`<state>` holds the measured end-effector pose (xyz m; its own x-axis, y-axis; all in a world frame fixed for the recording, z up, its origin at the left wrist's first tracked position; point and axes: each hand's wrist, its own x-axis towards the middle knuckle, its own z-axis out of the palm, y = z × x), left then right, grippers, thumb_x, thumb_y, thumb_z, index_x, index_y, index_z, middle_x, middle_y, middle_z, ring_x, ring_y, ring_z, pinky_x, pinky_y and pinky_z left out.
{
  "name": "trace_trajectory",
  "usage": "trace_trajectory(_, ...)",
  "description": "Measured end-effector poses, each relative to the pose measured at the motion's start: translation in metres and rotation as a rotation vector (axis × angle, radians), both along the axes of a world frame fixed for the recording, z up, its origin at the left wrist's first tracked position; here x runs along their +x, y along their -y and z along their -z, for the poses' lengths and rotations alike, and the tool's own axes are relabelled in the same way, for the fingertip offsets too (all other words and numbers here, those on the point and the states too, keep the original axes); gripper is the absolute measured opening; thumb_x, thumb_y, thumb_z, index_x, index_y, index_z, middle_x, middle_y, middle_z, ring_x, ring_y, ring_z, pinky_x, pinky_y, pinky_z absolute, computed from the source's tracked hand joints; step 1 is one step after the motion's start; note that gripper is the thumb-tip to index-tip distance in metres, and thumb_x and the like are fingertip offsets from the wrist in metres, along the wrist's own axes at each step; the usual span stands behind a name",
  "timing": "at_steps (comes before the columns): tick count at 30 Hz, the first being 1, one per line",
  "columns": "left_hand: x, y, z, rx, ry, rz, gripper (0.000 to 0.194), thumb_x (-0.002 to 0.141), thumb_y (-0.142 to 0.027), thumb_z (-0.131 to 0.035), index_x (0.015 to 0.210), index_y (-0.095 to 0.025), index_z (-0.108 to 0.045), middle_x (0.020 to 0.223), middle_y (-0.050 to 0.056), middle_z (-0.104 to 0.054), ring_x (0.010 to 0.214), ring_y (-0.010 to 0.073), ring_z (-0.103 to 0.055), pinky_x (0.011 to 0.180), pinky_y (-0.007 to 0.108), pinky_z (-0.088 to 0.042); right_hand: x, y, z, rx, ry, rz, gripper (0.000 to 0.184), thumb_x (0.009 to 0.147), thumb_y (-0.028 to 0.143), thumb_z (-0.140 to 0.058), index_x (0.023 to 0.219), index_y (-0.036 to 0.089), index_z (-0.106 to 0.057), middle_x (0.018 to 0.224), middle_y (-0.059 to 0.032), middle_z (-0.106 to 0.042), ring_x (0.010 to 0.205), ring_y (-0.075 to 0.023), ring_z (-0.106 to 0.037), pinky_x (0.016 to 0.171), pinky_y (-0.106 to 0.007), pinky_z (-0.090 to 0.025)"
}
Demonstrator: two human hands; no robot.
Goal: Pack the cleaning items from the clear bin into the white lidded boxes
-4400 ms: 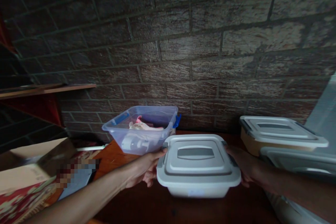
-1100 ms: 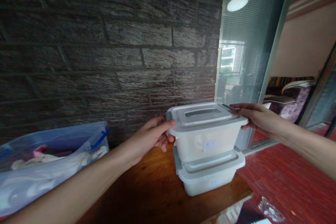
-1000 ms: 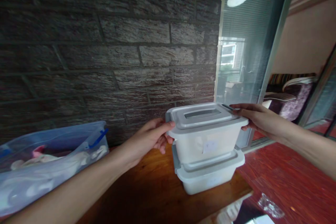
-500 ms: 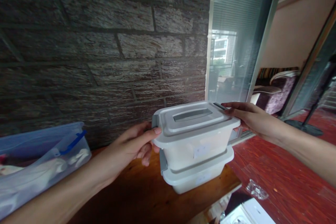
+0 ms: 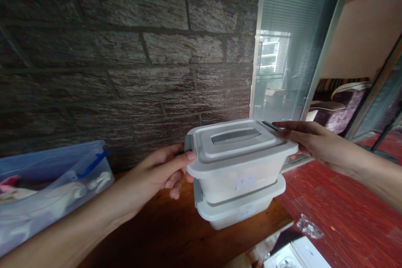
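A white lidded storage box [image 5: 241,180] with a grey handle in its lid sits on top of a similar storage box [image 5: 248,213]. My left hand [image 5: 171,165] closes on the upper box's left end, thumb on the lid rim beside a grey latch. At the right end, my right hand [image 5: 301,136] grips the lid's edge near the other latch, its fingers partly hidden. A small pale label shows on each box's front. The lower box rests on a brown wooden tabletop [image 5: 150,226]. Whether the upper box touches the lower one, I cannot tell.
A clear plastic bin [image 5: 53,167] with a blue latch, holding pale cloth-like items, stands at the left. Behind is a dark stone wall [image 5: 141,63], with a glass door [image 5: 282,75] to its right. An open white box [image 5: 295,255] and crumpled clear plastic [image 5: 309,226] lie lower right.
The view has turned slightly. The upper box and my right hand appear a little farther right and overhang the lower box's right end slightly more. Both hands keep their grip.
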<state>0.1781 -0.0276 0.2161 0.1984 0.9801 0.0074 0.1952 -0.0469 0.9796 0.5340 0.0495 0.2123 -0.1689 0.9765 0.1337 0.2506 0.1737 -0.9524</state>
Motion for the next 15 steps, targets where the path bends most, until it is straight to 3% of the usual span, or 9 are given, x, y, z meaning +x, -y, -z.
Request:
trace_trajectory(4, -0.0004, 0.0028, 0.0037, -0.016, 0.029, -0.005, 0.03, 0.09, -0.048, -0.069, 0.093, -0.018, -0.066, 0.06, -0.001, -0.06, 0.047, 0.0106, -0.05, 0.044, 0.021, -0.042, 0.0006, -0.0008, -0.0016, -0.004, 0.022, -0.011, 0.049, 0.087, 0.042, -0.074, 0.13, 0.021, -0.068, 0.107, -0.009, -0.075, 0.084, -0.0204, -0.071, 0.061, -0.024, -0.059)
trace_trajectory(10, -0.0012, 0.0034, 0.0032, 0.005, -0.003, 0.008, 0.038, 0.089, -0.047, -0.07, 0.117, -0.022, -0.063, 0.06, -0.003, -0.062, 0.048, 0.0112, -0.054, 0.044, 0.019, -0.039, 0.0011, 0.0011, -0.0032, -0.009, 0.022, 0.005, 0.051, 0.085, 0.043, -0.076, 0.13, 0.021, -0.068, 0.106, -0.0095, -0.075, 0.083, -0.0201, -0.071, 0.063, -0.025, -0.06)
trace_trajectory(15, -0.0025, 0.0011, 0.0026, 0.017, -0.019, -0.005, 0.038, 0.089, -0.047, -0.07, 0.115, -0.021, -0.063, 0.065, 0.0, -0.067, 0.051, 0.0113, -0.055, 0.048, 0.02, -0.043, 0.0043, 0.0015, -0.0022, -0.005, 0.032, 0.011, 0.052, 0.084, 0.045, -0.078, 0.13, 0.021, -0.069, 0.105, -0.0088, -0.075, 0.081, -0.0186, -0.07, 0.065, -0.024, -0.06)
